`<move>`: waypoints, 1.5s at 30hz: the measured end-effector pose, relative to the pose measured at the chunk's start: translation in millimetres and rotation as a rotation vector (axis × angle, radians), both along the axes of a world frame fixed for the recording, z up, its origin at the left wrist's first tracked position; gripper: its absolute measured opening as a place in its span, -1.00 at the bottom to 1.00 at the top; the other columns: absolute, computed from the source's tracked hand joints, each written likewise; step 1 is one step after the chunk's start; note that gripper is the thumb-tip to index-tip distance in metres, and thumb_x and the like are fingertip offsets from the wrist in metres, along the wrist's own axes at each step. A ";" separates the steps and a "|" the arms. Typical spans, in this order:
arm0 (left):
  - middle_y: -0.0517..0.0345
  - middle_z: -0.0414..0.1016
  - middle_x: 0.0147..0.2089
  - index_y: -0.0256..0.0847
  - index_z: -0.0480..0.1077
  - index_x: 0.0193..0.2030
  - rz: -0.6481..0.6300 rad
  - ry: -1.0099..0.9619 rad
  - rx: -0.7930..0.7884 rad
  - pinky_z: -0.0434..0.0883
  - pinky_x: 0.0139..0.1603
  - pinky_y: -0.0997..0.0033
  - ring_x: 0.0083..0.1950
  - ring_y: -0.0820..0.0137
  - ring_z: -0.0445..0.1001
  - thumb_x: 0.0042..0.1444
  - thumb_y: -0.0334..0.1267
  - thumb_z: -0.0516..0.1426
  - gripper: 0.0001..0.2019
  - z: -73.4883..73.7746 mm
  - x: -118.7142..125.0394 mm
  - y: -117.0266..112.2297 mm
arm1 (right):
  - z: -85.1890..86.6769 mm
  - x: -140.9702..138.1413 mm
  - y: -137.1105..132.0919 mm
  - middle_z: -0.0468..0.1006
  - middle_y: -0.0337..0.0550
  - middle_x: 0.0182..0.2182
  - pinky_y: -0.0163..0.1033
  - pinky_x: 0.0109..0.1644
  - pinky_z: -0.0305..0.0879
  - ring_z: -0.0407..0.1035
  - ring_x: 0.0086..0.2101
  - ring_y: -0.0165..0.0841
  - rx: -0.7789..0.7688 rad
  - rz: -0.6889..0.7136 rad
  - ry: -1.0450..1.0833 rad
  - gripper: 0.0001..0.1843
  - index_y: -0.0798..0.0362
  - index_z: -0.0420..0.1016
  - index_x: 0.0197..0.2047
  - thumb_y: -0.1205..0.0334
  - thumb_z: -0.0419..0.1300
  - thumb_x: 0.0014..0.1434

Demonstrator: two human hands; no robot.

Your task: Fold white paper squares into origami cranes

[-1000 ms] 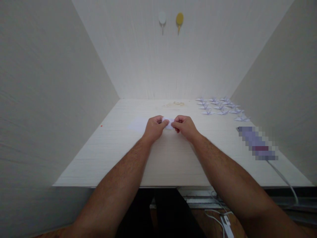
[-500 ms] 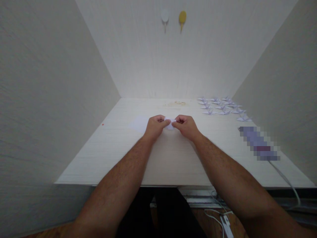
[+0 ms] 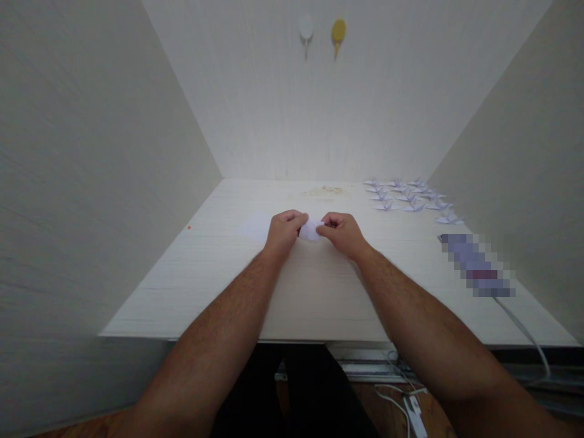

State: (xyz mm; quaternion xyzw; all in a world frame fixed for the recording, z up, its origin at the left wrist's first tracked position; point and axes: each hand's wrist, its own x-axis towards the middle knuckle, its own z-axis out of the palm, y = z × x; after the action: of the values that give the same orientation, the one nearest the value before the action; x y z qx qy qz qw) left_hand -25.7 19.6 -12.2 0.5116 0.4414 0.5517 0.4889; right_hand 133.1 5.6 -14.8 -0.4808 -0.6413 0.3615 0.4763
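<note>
A small folded piece of white paper (image 3: pixel 310 230) is held between my two hands, over the middle of the table. My left hand (image 3: pixel 283 232) pinches its left side, with the thumb near the upper edge. On the opposite side, my right hand (image 3: pixel 342 232) grips the paper between thumb and bent forefinger. Pale white paper (image 3: pixel 252 227) lies flat on the table just left of my left hand, partly covered by it. The fine creases in the held paper are too small to make out.
Several folded paper cranes (image 3: pixel 412 198) stand in rows at the back right of the white table (image 3: pixel 219 286). Nearer on the right lies a blurred-out flat object (image 3: pixel 477 264) with a cable (image 3: pixel 524 331). Two hooks, white (image 3: pixel 306 29) and yellow (image 3: pixel 338 31), are on the back wall.
My left thumb has moved up and away from the right thumb, toward the paper's upper edge. More of the paper's face shows between the hands. The right hand keeps its pinch.
</note>
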 end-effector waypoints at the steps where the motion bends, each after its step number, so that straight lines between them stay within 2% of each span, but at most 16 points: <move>1: 0.25 0.29 -0.63 -0.26 0.42 -0.56 0.011 -0.015 0.008 0.11 -0.52 0.48 -0.57 0.55 0.20 -0.10 -0.21 0.23 -0.83 0.2 -0.6 1.1 | 0.0 0.1 0.0 0.28 -0.35 -0.65 -0.33 -0.48 0.01 0.11 -0.57 -0.49 -0.003 -0.001 0.003 -0.88 0.09 0.40 -0.56 0.24 0.22 -0.11; 4: 0.22 0.32 -0.59 -0.26 0.43 -0.53 0.005 -0.063 -0.011 0.12 -0.53 0.48 -0.56 0.54 0.22 -0.05 -0.17 0.19 -0.80 1.8 -2.5 3.0 | 0.9 0.3 -0.3 0.27 -0.36 -0.66 -0.34 -0.49 -0.01 0.10 -0.58 -0.50 -0.032 -0.008 0.033 -0.89 0.09 0.39 -0.56 0.24 0.22 -0.13; 7: 0.22 0.32 -0.58 -0.26 0.44 -0.48 -0.086 -0.020 -0.060 0.11 -0.55 0.49 -0.57 0.54 0.21 -0.07 -0.13 0.22 -0.79 3.0 -3.7 1.7 | 2.1 -0.1 -1.0 0.28 -0.37 -0.65 -0.34 -0.50 -0.02 0.08 -0.59 -0.51 -0.058 -0.026 0.044 -0.89 0.09 0.39 -0.56 0.24 0.22 -0.13; 11: 0.26 0.32 -0.60 -0.26 0.42 -0.50 -0.115 0.039 -0.101 0.10 -0.54 0.50 -0.57 0.56 0.20 -0.21 -0.23 0.29 -0.82 3.2 -4.0 -0.9 | 2.9 -0.4 -2.1 0.28 -0.37 -0.65 -0.34 -0.51 -0.01 0.08 -0.59 -0.51 -0.057 -0.020 0.041 -0.88 0.09 0.40 -0.55 0.23 0.23 -0.13; 16: 0.23 0.37 -0.56 -0.25 0.46 -0.43 -0.123 0.008 -0.153 0.12 -0.53 0.49 -0.56 0.54 0.23 -0.23 -0.25 0.29 -0.82 4.2 -3.8 -0.4 | 3.8 -0.2 -4.0 0.29 -0.36 -0.65 -0.34 -0.51 0.00 0.09 -0.59 -0.51 -0.069 -0.002 0.029 -0.87 0.09 0.40 -0.55 0.21 0.23 -0.12; 20: 0.22 0.37 -0.56 -0.25 0.43 -0.51 -0.120 0.014 -0.116 0.13 -0.53 0.49 -0.56 0.55 0.23 -0.23 -0.26 0.29 -0.85 4.4 -4.1 -0.3 | 2.5 0.5 -3.3 0.28 -0.37 -0.66 -0.34 -0.51 0.00 0.08 -0.59 -0.51 -0.064 -0.001 0.017 -0.86 0.09 0.40 -0.55 0.21 0.23 -0.11; 25: 0.23 0.38 -0.57 -0.24 0.42 -0.50 -0.093 0.010 -0.103 0.14 -0.52 0.48 -0.57 0.54 0.24 -0.23 -0.28 0.28 -0.86 3.0 -4.4 -0.1 | -1.3 1.0 -0.7 0.32 -0.34 -0.64 -0.34 -0.49 0.04 0.13 -0.58 -0.50 -0.059 0.007 -0.015 -0.87 0.09 0.40 -0.55 0.21 0.23 -0.11; 32: 0.25 0.34 -0.62 -0.25 0.47 -0.52 -0.134 0.129 -0.081 0.12 -0.52 0.48 -0.57 0.54 0.19 -0.23 -0.28 0.28 -0.88 2.8 -4.1 -0.9 | -1.4 -0.6 -2.0 0.43 -0.26 -0.59 -0.33 -0.45 0.10 0.21 -0.55 -0.47 0.013 -0.018 -0.111 -0.85 0.11 0.48 -0.48 0.18 0.23 -0.06; 40: 0.22 0.38 -0.62 -0.26 0.45 -0.57 -0.010 0.189 -0.086 0.14 -0.52 0.48 -0.57 0.54 0.21 -0.25 -0.32 0.26 -0.92 10.4 1.7 -7.8 | 0.8 -2.2 -1.5 0.41 -0.25 -0.60 -0.32 -0.46 0.09 0.19 -0.55 -0.47 0.037 -0.044 -0.221 -0.82 0.11 0.47 -0.52 0.17 0.22 -0.03; 45: 0.19 0.43 -0.58 -0.26 0.44 -0.55 0.046 0.141 -0.076 0.18 -0.51 0.48 -0.56 0.52 0.28 -0.24 -0.32 0.26 -0.91 6.7 0.6 -4.2 | 2.6 -2.9 -2.7 0.34 -0.27 -0.67 -0.32 -0.49 0.02 0.15 -0.59 -0.48 0.009 -0.045 -0.273 -0.68 0.10 0.41 -0.59 0.06 0.20 0.04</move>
State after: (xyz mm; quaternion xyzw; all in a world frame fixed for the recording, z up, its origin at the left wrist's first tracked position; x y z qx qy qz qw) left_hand -25.1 15.4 -5.5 0.5201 0.5070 0.5083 0.4626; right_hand 130.2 2.8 -12.2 -0.5376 -0.6909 0.2792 0.3946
